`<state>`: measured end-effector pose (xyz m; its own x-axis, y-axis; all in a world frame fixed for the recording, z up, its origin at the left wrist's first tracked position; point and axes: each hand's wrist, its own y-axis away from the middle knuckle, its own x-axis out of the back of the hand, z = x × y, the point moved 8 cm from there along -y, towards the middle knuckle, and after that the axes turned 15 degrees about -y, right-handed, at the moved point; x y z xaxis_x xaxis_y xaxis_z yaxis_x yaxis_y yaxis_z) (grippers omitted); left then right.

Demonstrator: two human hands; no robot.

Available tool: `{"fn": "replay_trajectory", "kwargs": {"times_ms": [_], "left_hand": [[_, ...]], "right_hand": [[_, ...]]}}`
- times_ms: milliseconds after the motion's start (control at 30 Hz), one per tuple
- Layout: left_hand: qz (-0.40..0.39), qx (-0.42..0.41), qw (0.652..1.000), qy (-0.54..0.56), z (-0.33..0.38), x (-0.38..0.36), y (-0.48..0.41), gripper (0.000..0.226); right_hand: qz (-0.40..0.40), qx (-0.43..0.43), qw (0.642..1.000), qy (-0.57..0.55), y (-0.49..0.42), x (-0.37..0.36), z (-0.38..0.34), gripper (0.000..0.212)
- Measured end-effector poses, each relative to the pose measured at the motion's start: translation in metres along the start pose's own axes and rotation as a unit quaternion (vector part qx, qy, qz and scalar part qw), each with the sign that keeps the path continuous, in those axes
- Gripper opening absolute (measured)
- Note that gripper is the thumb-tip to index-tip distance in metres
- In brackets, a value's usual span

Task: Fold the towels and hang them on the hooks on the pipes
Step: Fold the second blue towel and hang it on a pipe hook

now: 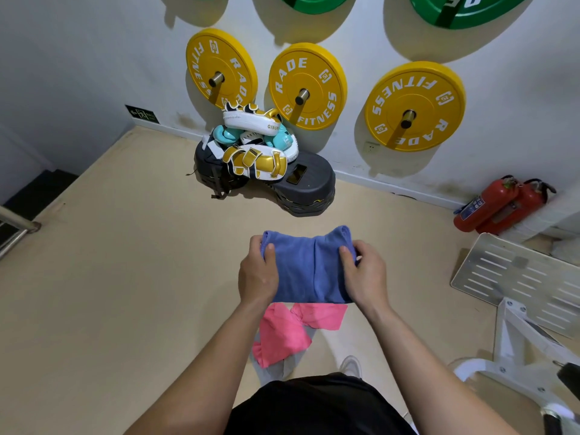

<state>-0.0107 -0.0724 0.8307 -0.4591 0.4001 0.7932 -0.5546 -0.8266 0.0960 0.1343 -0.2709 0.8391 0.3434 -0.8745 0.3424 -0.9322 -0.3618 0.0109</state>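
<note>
here, nearest, a pink towel (282, 334) shows just below the hands. the left hand (258, 274) and right hand (365, 274) each grasp one side of a folded blue towel (309, 271), thumbs on top, fingers curled around its edges. farther, pads (254, 158) are piled at the wall under yellow plates (307, 86).

Gym: wall-hung weight plates (307, 86)

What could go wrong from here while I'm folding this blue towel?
The left hand and right hand grip the blue towel only at its upper corners; the fold may sag open if either lets go.
The pink towel lies crumpled below it, near the shoe, and could get stepped on.
No hook is in view.
</note>
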Motion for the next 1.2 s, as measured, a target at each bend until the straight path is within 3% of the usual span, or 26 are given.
{"fn": "replay_trajectory", "kwargs": {"times_ms": [167,433,600,733,867,967,1000,1033,1100,1133,1200], "left_hand": [[-0.046,-0.016,0.997,0.055,0.019,-0.020,0.013,0.015],[-0.093,0.003,0.992,0.091,0.017,-0.031,0.016,0.020],[-0.128,-0.004,0.984,0.121,0.021,-0.033,0.022,0.022],[-0.156,-0.001,0.976,0.152,0.021,-0.027,0.025,0.024],[-0.181,0.000,0.975,0.127,0.014,-0.023,0.018,0.009],[-0.180,-0.041,0.980,0.074,0.013,-0.014,0.011,0.013],[-0.182,-0.074,0.980,0.043,0.015,-0.010,0.009,0.014],[-0.192,-0.110,0.975,0.013,0.019,-0.008,0.010,0.014],[-0.223,-0.183,0.957,-0.041,0.029,-0.006,0.015,0.013],[-0.232,-0.219,0.946,-0.060,0.035,-0.005,0.019,0.012],[-0.235,-0.275,0.930,-0.069,0.049,-0.002,0.028,0.011]], "right_hand": [[-0.071,-0.025,0.996,-0.057,0.026,-0.040,-0.008,0.013],[-0.054,-0.084,0.988,-0.119,0.035,-0.046,-0.008,0.004],[-0.080,-0.102,0.981,-0.143,0.040,-0.052,-0.005,0.020],[-0.187,-0.125,0.948,-0.223,0.046,-0.063,-0.007,0.040],[-0.293,-0.087,0.937,-0.170,0.051,-0.073,-0.016,0.053],[-0.197,-0.015,0.978,-0.067,0.036,-0.051,-0.017,0.034],[-0.150,0.015,0.988,-0.023,0.029,-0.039,-0.017,0.034],[-0.131,0.034,0.991,0.021,0.025,-0.031,-0.017,0.049],[-0.176,0.038,0.979,0.091,0.019,-0.031,-0.013,0.089],[-0.216,0.035,0.968,0.126,0.019,-0.036,-0.009,0.098],[-0.294,0.027,0.941,0.167,0.019,-0.047,-0.003,0.081]]}}
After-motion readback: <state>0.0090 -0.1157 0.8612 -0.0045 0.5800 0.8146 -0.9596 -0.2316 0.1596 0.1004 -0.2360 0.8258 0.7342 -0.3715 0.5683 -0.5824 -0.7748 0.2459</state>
